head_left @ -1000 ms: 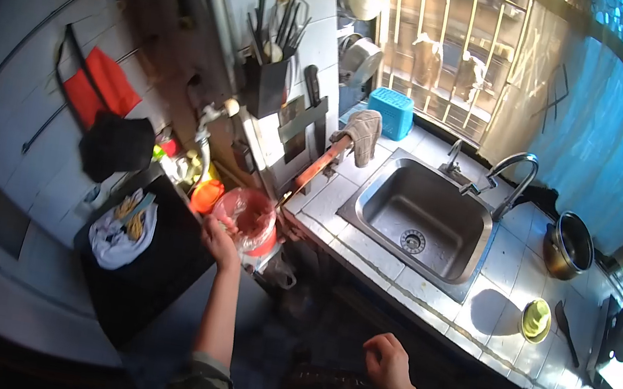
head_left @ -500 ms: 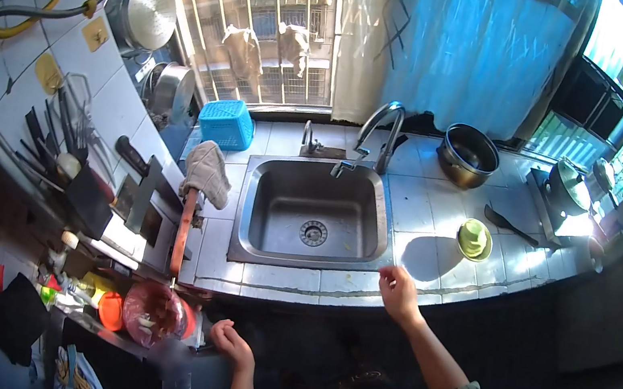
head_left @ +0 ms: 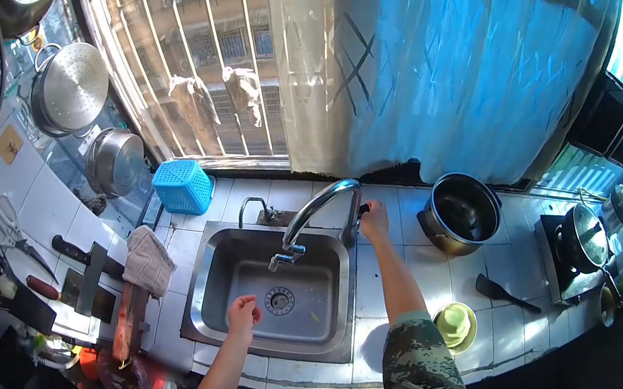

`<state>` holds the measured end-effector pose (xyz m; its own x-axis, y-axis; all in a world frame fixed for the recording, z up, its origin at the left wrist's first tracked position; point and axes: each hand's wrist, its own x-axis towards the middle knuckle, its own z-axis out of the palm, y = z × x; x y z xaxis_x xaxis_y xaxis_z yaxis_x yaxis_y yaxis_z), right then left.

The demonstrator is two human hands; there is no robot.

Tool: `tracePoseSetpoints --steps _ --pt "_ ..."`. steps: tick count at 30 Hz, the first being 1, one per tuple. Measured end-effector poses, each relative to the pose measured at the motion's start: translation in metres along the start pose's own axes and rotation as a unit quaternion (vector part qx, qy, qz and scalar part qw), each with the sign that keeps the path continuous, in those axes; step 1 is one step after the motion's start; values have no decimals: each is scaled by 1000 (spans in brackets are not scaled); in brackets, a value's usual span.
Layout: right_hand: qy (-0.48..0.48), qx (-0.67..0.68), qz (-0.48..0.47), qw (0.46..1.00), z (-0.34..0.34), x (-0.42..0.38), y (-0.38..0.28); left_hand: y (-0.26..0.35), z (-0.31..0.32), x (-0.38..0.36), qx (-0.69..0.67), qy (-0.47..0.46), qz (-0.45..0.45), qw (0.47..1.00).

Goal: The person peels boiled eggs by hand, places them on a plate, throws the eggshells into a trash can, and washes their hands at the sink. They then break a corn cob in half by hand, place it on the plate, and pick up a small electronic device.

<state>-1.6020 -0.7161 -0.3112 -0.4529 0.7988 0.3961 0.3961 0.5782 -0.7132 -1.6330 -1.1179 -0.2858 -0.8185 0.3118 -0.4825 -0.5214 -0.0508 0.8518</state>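
The right hand grips the handle at the tap base. The left hand, fingers curled together and empty, hangs over the sink below the tap.

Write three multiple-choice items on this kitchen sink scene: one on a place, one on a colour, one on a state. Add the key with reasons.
1. Where is the right hand?
A. at the base of the curved steel tap
B. on the dark spatula
C. in the steel sink

2. What colour is the small plastic basket left of the tap?
A. red
B. blue
C. yellow

3. How is the left hand?
A. flat on the counter
B. gripping a knife
C. loosely closed over the steel sink, holding nothing visible

Key: 1 A, its fingers touch the tap's base; 2 B, it is plainly blue; 3 C, it hangs over the basin near the drain.
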Motion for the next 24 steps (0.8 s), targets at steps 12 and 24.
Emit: tracePoseSetpoints --steps 12,24 --pt "-81 145 148 975 -4 -65 -26 -34 50 127 -241 -72 -197 948" --pt "-397 167 164 888 126 -186 -153 -11 57 75 -256 -124 -73 956"
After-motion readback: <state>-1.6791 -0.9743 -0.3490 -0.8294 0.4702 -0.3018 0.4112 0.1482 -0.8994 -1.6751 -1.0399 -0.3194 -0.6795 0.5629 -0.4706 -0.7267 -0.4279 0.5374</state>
